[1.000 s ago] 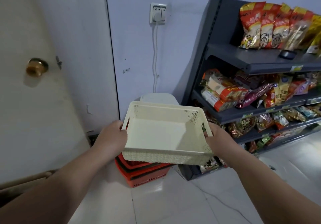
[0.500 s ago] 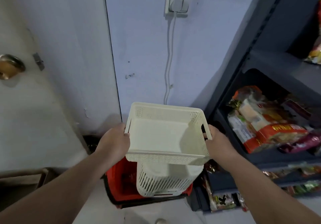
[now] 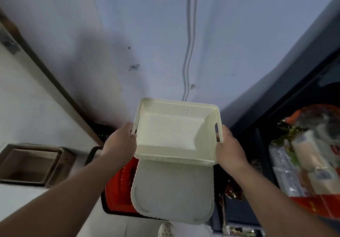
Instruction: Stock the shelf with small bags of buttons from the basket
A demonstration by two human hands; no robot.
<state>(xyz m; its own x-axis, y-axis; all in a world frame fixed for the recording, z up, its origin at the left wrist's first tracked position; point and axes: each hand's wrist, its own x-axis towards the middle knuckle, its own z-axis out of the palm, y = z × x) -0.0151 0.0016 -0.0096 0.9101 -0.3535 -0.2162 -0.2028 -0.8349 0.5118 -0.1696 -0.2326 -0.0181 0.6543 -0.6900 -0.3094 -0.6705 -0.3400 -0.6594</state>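
With both forearms extended forward, left hand (image 3: 120,142) and right hand (image 3: 229,147) each grip a side handle of the empty cream basket (image 3: 174,137), held level above an upturned white bin (image 3: 173,190)

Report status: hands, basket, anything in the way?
Left hand and right hand each grip a side of the cream basket. Basket empty, no button bags visible. Directly below: upturned white bin on red basket.
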